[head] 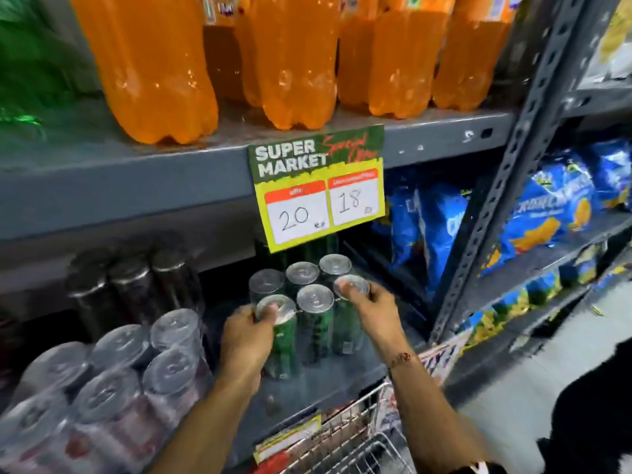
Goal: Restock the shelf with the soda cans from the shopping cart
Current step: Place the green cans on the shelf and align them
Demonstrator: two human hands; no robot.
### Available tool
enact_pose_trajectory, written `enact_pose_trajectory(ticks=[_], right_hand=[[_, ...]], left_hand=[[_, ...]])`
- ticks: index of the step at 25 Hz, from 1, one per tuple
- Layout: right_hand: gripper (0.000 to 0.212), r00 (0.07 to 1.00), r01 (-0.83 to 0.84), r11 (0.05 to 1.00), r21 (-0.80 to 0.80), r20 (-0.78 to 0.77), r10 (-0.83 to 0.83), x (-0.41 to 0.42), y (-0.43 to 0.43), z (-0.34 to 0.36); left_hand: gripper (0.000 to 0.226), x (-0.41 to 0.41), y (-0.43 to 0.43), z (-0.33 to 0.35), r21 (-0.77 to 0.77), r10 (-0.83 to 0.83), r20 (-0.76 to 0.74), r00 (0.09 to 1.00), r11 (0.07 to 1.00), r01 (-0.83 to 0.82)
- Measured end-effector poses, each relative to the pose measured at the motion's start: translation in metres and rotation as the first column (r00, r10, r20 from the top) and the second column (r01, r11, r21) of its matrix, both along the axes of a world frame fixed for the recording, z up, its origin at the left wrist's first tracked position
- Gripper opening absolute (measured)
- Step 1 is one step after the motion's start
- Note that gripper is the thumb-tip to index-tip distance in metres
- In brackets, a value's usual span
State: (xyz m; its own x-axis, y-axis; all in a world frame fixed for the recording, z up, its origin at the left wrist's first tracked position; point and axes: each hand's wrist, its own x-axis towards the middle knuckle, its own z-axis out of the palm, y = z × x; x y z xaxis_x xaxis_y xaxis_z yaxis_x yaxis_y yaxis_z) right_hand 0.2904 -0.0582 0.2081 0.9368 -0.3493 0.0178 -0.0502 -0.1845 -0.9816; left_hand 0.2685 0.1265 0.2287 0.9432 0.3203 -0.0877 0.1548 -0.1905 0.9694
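Several green soda cans with silver tops stand in two rows on the grey shelf. My left hand is wrapped around the front-left green can, thumb on its top. My right hand grips the front-right green can by its rim. Between the two stands a third front can. The wire shopping cart sits below the shelf edge at the bottom; I cannot see what is inside it.
Red cans and dark cans fill the shelf on the left. Orange soda bottles stand on the shelf above, with a price sign hanging from its edge. Blue snack bags lie to the right past a steel upright.
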Motion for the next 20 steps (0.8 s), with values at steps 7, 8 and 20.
enact_pose_trajectory(ticks=[7,8,20], right_hand=[[0.049,0.985,0.016,0.945,0.326,0.160,-0.072,-0.037,0.024,-0.009],[0.061,0.984,0.017,0.945,0.326,0.163,-0.074,-0.038,0.026,-0.014],[0.088,0.985,0.043,0.919,0.393,0.138,-0.105,-0.034,-0.014,-0.017]], left_hand=[[0.090,-0.031,-0.011,-0.051,-0.487,-0.049,0.106,0.993,0.868,0.095],[0.084,-0.035,-0.015,-0.055,-0.489,-0.046,0.144,0.989,0.865,0.112],[0.107,-0.061,-0.052,-0.052,-0.413,-0.241,0.114,0.964,0.871,0.267]])
